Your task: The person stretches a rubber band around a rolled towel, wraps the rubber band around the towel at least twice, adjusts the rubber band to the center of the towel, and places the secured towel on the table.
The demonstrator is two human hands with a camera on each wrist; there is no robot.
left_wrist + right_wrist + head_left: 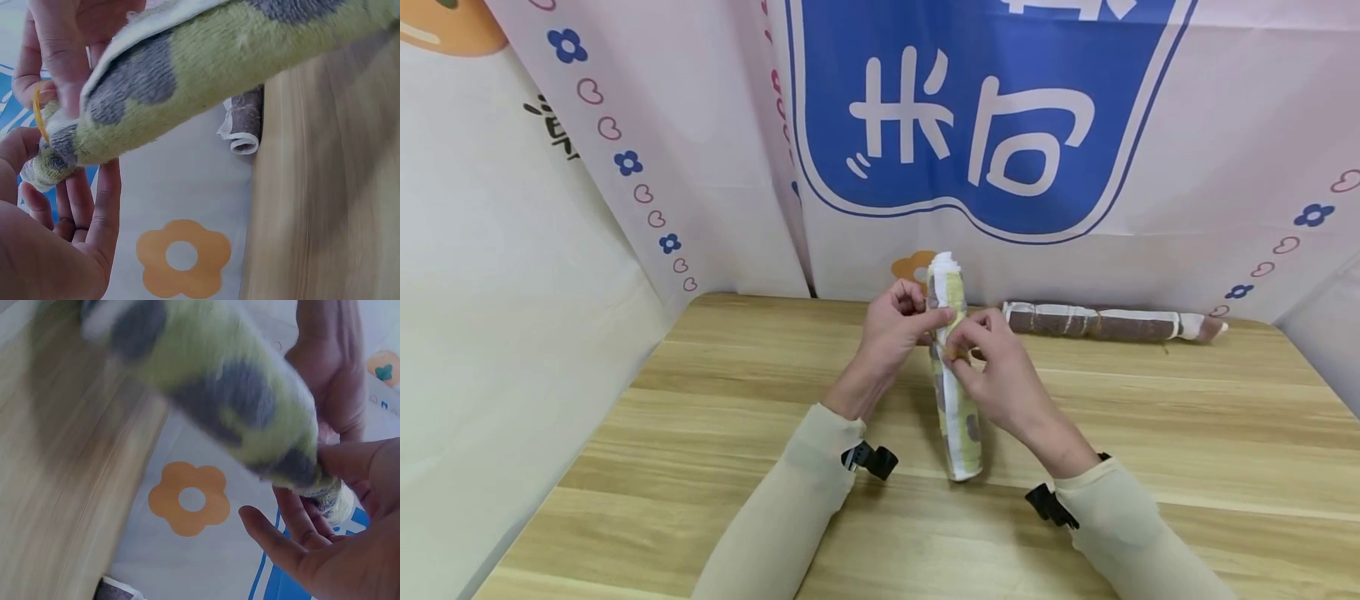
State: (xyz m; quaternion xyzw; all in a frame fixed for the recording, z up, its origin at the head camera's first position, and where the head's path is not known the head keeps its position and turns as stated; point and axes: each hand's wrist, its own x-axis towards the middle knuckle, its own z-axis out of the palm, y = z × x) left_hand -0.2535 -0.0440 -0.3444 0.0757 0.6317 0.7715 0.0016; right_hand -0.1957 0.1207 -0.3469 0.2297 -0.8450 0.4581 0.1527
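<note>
A rolled towel [953, 417], yellow-green with grey patches and a white edge, is held up off the table between both hands. My left hand [889, 333] holds it near its far end, thumb across the front and fingers behind. From the other side, my right hand [1006, 375] has thumb and forefinger pinched close against the roll. A thin yellow rubber band [39, 112] loops around the narrow end in the left wrist view, by the right fingers. The right wrist view shows the towel's patterned side [237, 400]; the band is hidden there.
A second rolled towel [1090, 323], brown and white with thin bands around it, lies along the back edge of the wooden table [700, 433]. Behind the table hangs a printed cloth [865, 242] with a blue sign and flowers.
</note>
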